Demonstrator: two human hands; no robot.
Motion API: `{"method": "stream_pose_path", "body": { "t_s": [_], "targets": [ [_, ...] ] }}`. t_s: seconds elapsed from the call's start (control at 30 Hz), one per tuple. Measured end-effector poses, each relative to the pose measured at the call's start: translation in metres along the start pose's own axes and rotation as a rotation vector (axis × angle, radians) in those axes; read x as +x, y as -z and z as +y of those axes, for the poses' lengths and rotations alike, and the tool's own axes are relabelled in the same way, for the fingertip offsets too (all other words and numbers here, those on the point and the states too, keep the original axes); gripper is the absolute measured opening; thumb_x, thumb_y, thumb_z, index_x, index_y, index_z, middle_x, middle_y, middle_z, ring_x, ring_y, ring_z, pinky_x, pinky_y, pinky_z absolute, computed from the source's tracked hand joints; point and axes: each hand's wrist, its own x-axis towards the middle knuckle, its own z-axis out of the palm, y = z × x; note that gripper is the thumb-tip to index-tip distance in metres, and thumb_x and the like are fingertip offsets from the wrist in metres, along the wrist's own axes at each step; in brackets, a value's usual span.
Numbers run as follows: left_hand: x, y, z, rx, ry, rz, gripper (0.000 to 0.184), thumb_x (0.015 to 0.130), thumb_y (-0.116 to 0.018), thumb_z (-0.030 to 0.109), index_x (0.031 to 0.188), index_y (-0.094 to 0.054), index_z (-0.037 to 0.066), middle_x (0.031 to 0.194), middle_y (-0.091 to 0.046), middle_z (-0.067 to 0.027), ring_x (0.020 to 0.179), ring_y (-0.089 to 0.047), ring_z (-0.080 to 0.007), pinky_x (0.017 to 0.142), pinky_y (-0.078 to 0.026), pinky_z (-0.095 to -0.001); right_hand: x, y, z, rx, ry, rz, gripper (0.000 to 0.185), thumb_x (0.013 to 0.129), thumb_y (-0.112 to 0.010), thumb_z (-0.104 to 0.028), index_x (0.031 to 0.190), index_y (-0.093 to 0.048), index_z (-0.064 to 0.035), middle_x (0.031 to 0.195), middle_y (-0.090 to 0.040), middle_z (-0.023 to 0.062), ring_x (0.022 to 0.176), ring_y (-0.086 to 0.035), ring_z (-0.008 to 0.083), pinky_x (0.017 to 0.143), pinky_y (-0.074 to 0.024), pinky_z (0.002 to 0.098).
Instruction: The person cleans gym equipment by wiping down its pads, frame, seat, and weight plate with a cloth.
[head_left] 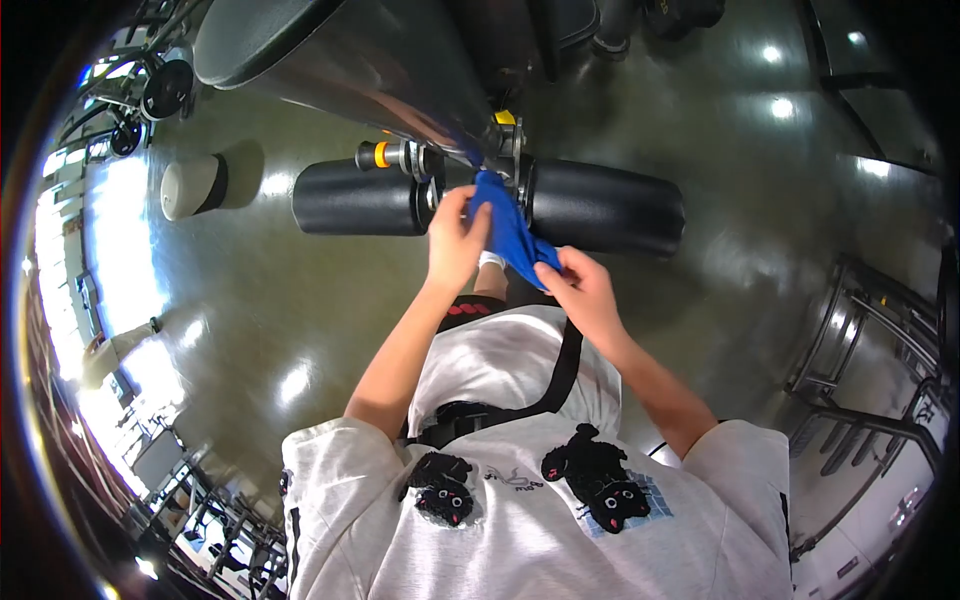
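1. The blue cloth (512,238) hides whatever lies behind it, between the left hand (458,240) and right hand (588,292).
2. Beyond the fingers, the top edge cuts off the black pad (262,38).
3. Just below the left fingers, the white sock (492,259) is partly covered.
4. Nearer the body than the fingers, the shirt lettering (515,480) is too small to read.

- The head camera looks steeply down and forward from the wearer's head.
- The white T-shirt (540,560) is close, at the lower edge.
- The wide, curved view reaches past black padded rollers (608,205) to the surrounding floor (720,330).
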Motion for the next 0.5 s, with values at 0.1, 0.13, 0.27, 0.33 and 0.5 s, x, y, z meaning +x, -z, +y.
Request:
{"method": "stream_pose_path", "body": {
  "t_s": [0.1,0.13,0.27,0.33,0.5],
  "targets": [
    [-0.006,-0.02,0.02,0.117,-0.037,-0.122,0.025,0.084,-0.066,0.015,0.102,-0.058,0.0,0.083,-0.062,-0.0212,0.072,-0.061,-0.0337,0.069,-0.049,-0.0385,-0.019,0.015,-0.042,-0.052,0.069,0.188,0.032,0.086,-0.068,-0.015,0.069,-0.043,-0.0041,0.064,-0.036,-0.0035,0.061,-0.034,0.0037,0.052,-0.0303,0.0228],
    [-0.011,-0.021,0.041,0.111,0.102,-0.21,0.023,0.084,-0.066,0.017,0.096,-0.056,0.0,0.075,-0.059,-0.0211,0.066,-0.059,-0.0352,0.064,-0.047,-0.0396,-0.021,0.02,-0.047,-0.052,0.097,0.305,0.03,0.087,-0.067,-0.015,0.07,-0.044,-0.0045,0.066,-0.036,-0.0036,0.063,-0.034,0.0035,0.053,-0.0305,0.0223],
    [-0.036,-0.034,0.041,0.037,0.119,-0.305,0.026,0.085,-0.067,0.022,0.085,-0.05,0.001,0.067,-0.054,-0.0183,0.057,-0.054,-0.0326,0.059,-0.045,-0.0387,-0.02,0.038,-0.046,0.003,0.229,0.631,0.022,0.092,-0.063,-0.016,0.077,-0.048,-0.0075,0.066,-0.038,-0.0059,0.058,-0.036,0.0025,0.052,-0.0321,0.0195],
    [-0.043,-0.034,0.03,0.071,0.228,-0.511,0.029,0.085,-0.068,0.024,0.082,-0.05,0.002,0.064,-0.054,-0.0164,0.054,-0.052,-0.0278,0.057,-0.044,-0.0374,-0.015,0.057,-0.034,-0.067,0.258,0.792,0.019,0.092,-0.063,-0.018,0.081,-0.05,-0.0081,0.067,-0.037,-0.0061,0.061,-0.034,0.0034,0.056,-0.0331,0.0213],
    [-0.054,-0.03,0.027,-0.119,0.156,-0.558,0.025,0.086,-0.068,0.02,0.08,-0.051,0.003,0.079,-0.056,-0.0063,0.066,-0.056,-0.0149,0.063,-0.045,-0.0287,-0.014,0.077,-0.044,0.062,0.214,0.708,0.015,0.09,-0.064,-0.016,0.088,-0.051,-0.0074,0.078,-0.041,-0.0057,0.071,-0.036,0.0038,0.064,-0.0352,0.0208]
  ]
}}
